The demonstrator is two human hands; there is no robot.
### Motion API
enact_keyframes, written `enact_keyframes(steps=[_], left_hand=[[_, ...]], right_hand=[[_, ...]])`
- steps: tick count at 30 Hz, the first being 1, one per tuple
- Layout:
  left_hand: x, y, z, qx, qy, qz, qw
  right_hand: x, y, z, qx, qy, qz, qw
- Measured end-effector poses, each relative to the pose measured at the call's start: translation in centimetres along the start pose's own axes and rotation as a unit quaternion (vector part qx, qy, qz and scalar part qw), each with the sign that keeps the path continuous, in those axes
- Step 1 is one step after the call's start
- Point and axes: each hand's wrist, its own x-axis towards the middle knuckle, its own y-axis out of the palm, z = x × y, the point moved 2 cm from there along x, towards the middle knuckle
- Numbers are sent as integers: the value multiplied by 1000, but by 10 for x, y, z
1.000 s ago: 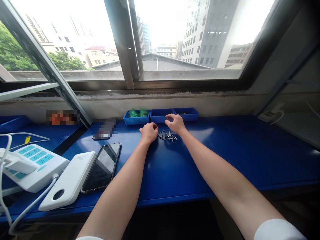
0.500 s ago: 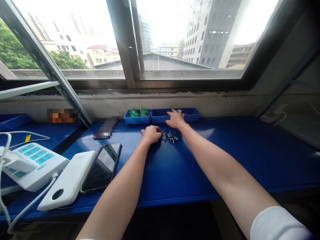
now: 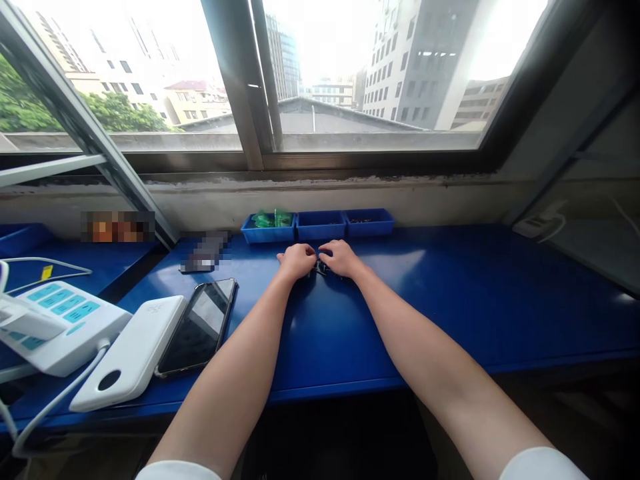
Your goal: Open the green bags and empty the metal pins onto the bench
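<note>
Screws (image 3: 320, 268) lie in a small heap on the blue worktop (image 3: 450, 293), just before the middle tray (image 3: 321, 225). I see my left hand (image 3: 297, 260) and right hand (image 3: 340, 257) curled over the heap; whether either grip holds a screw, I cannot tell.

Bright daylight through the window (image 3: 320, 73), sky blown out to white above the buildings. Sheen on the blue worktop (image 3: 450, 293) below the window, strongest to its right; deep shadow under the front edge. Wide-angle bending of the frame toward the corners. Two pixelated patches left of the trays (image 3: 320, 225). Focus sharp throughout.
</note>
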Motion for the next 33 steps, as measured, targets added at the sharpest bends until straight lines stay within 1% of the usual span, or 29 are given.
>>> enact_keyframes(steps=[2, 8, 14, 22, 25, 29, 33], left_hand=[[1, 0, 0, 0, -4, -4, 1000], [2, 6, 4, 29, 24, -7, 999], [-3, 16, 0, 79, 66, -42, 994], [-2, 19, 0, 79, 70, -35, 994], [0, 17, 1, 65, 67, -26, 995], [-1, 12, 0, 35, 63, -18, 997], [-4, 8, -5, 2, 77, -28, 997]], right_hand=[[-1, 4, -1, -11, -9, 19, 1000], [-4, 7, 1, -17, -28, 2, 999], [-4, 5, 2, -7, -25, 2, 1000], [1, 3, 1, 30, -4, 3, 1000], [1, 3, 0, 37, -9, -19, 999], [0, 2, 3, 51, -23, -71, 996], [-1, -2, 6, 69, -24, -112, 991]])
